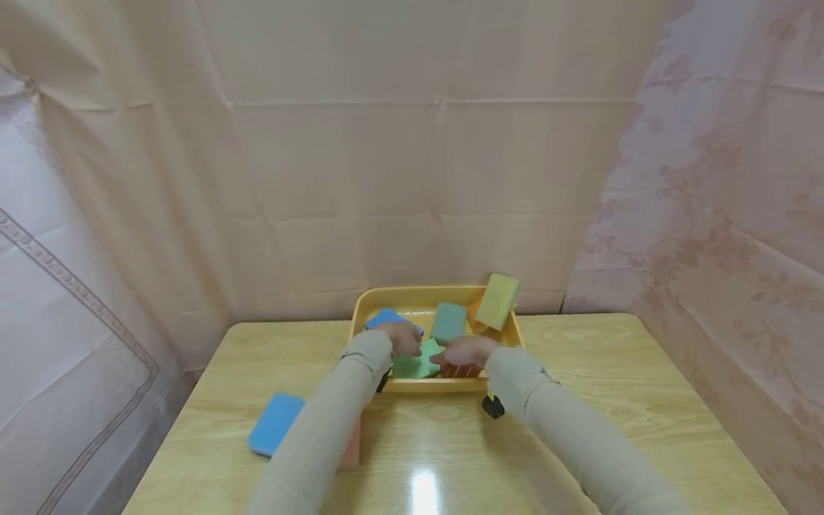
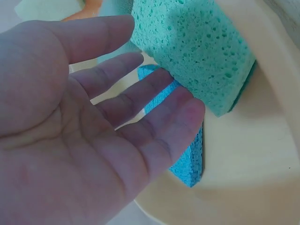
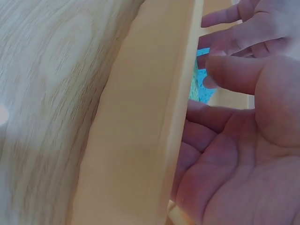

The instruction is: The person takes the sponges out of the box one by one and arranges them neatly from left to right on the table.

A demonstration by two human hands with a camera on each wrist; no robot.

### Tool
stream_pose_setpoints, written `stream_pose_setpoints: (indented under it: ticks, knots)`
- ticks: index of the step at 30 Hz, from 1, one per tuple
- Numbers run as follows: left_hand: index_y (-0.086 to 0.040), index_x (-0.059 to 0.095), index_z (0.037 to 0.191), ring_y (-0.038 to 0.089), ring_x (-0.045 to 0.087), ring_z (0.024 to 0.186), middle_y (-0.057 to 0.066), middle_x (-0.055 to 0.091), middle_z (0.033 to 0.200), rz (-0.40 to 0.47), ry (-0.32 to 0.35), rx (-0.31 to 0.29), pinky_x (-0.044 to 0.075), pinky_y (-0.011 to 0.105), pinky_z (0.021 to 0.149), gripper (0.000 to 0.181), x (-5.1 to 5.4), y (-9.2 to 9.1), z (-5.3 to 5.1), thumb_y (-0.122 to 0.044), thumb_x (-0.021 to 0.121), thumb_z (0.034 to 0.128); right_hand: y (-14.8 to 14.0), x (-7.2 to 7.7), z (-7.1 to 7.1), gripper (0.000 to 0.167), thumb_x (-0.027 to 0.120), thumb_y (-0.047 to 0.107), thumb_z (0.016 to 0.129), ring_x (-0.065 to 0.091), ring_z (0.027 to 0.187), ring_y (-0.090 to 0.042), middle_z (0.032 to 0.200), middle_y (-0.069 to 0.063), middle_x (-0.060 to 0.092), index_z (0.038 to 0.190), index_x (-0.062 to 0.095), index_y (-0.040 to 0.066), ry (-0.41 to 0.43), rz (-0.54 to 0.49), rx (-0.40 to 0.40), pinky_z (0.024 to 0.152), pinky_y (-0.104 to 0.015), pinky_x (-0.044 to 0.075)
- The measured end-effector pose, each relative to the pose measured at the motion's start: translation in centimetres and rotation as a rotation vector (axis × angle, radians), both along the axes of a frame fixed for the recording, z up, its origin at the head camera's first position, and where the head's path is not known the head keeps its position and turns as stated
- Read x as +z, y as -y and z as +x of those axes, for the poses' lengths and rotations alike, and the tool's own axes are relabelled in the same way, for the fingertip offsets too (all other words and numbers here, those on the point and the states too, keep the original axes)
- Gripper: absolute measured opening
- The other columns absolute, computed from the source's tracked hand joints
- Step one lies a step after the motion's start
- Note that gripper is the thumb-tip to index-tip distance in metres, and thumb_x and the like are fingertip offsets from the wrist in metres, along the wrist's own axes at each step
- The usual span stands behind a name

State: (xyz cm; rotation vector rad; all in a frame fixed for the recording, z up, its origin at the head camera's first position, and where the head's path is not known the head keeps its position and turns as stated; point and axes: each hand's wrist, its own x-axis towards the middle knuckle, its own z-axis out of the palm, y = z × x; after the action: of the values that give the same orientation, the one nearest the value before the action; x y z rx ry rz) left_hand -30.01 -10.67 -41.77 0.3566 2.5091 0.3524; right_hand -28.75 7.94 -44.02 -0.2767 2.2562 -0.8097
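Visible from the head but from neither wrist: a blue pad [image 1: 275, 422] on the table [image 1: 579, 429], nearer the body than the tray [image 1: 425, 385]; from the left wrist alone, clear pores and a dark lower edge on the green sponge [image 2: 201, 51]. Lies in the tray, between left hand [image 1: 402, 337] and right hand [image 1: 465, 353]. Held apart, left fingers extended, right ones loosely bent; cannot tell whether touching the green sponge.
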Motion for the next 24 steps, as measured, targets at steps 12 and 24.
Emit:
stream_pose_setpoints:
  ticks: [12,24]
  knots:
    - [0.003,0.067,0.101,0.016,0.055,0.056,0.011,0.064,0.074,-0.002,-0.007,0.110,0.047,0.026,0.055,0.028,-0.5,0.3,-0.3,-0.025,0.065,0.0989,0.8,-0.9,-0.7,0.053,0.059,0.033,0.103,0.070,0.100,-0.033,0.115,-0.020,0.068,0.135,0.049,-0.008,0.113,-0.248,-0.205,0.085,-0.043,0.058]
    - [0.001,0.069,0.089,0.016,0.051,0.050,0.008,0.059,0.063,-0.014,-0.042,0.148,0.044,0.027,0.052,0.027,-0.5,-0.2,-0.4,-0.022,0.062,0.1007,0.2,-1.1,-0.9,0.055,0.057,0.030,0.104,0.071,0.091,-0.030,0.117,-0.022,0.064,0.140,0.042,-0.009,0.183,-0.377,-0.259,0.080,-0.038,0.060]
